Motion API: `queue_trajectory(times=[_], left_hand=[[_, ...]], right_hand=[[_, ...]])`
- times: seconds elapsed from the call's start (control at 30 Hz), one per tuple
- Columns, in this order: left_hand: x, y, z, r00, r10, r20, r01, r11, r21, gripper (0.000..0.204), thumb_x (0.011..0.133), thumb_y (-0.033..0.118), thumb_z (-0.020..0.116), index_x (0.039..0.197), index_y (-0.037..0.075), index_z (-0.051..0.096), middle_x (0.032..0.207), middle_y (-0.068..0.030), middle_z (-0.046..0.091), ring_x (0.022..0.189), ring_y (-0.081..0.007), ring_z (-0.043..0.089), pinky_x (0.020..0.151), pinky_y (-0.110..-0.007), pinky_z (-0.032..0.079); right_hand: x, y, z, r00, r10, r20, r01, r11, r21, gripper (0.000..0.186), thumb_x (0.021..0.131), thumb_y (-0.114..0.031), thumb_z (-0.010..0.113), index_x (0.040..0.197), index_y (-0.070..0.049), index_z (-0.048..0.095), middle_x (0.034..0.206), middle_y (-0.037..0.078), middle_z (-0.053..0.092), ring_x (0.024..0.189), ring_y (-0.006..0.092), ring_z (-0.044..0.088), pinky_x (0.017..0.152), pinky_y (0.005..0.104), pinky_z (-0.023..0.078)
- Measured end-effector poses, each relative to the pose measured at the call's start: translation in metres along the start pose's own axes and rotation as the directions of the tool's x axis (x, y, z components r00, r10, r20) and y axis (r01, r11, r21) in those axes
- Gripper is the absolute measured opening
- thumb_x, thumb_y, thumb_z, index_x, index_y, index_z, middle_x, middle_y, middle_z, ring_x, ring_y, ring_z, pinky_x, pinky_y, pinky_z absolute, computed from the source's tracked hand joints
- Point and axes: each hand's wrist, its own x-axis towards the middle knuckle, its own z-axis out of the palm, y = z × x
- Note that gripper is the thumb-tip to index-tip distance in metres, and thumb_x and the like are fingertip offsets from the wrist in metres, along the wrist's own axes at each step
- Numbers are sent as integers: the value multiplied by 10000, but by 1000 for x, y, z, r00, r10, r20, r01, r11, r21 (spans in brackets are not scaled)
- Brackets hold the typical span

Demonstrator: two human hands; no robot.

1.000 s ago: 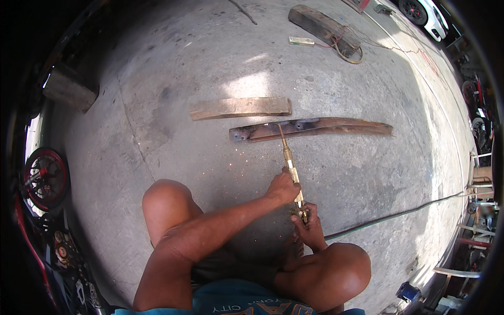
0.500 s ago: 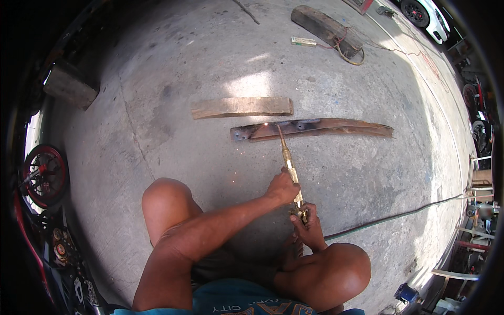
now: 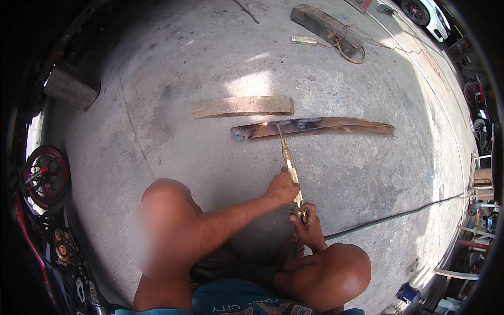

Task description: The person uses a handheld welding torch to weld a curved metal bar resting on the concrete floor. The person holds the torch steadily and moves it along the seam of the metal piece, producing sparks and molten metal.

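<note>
My left hand (image 3: 283, 187) is closed around the brass body of a gas torch (image 3: 292, 170). Lower down, by the valve knobs, my right hand (image 3: 310, 227) grips the torch's rear end. The bent copper-coloured tip reaches a long, rusty, slightly curved metal channel (image 3: 344, 127) lying on the concrete. A bright glowing spot (image 3: 265, 124) shows on the channel's upper edge, just left of the tip. Near the channel's left end are small holes and a bluish scorched patch. Dark heat marks also run along its middle.
A wooden block (image 3: 242, 106) lies just beyond the channel. From the right, a green hose (image 3: 388, 220) runs toward my knee. A bigger timber (image 3: 325, 25) with wires lies far off. A red-rimmed wheel (image 3: 46, 177) stands at left, near another block (image 3: 72, 87).
The glow on the channel is bigger and brighter now. Sparks that were falling below it have mostly gone. Both hands and the torch stay almost in place.
</note>
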Motion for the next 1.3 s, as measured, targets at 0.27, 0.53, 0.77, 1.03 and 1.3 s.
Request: queue_trajectory(times=[0.27,0.53,0.77,1.03,1.3], left_hand=[[-2,0,-2,1000,23,21,-23,999,23,785,883,182,632,1395,-268,245,1081,-407,650,1034,-482,689,899,-457,588],[-5,0,0,999,-25,-22,25,1000,9,620,890,214,682,1335,-133,425,1128,-348,663,1100,-465,670,972,-471,545],[-3,1,2,1000,-7,-18,7,1000,11,652,879,198,672,1326,-186,392,1079,-370,666,1059,-477,678,938,-474,562],[-5,4,-4,1000,-19,-8,19,1000,-6,647,895,240,687,1300,-193,428,1091,-367,664,1042,-457,693,910,-462,576],[-6,5,-2,1000,8,-21,-8,1000,-5,646,887,241,695,1288,-195,438,1105,-363,661,1062,-472,679,918,-468,569]], right_hand=[[-2,-8,5,995,-97,-1,97,994,-54,428,959,-193,737,1261,-98,448,947,147,727,851,297,739,750,406,560],[-2,0,4,995,-95,14,96,995,-28,420,966,-198,730,1262,-93,452,941,142,724,838,285,735,744,399,556],[-3,5,2,998,-59,2,59,998,12,404,963,-201,740,1214,-106,437,917,119,708,778,210,678,714,366,535],[-1,-2,2,1000,-25,-7,25,999,38,408,960,-201,746,1197,-117,425,871,94,673,722,171,629,654,353,511],[-1,-1,1,999,-50,-16,51,998,40,413,961,-205,744,1196,-111,417,811,87,649,647,161,615,585,354,503]])
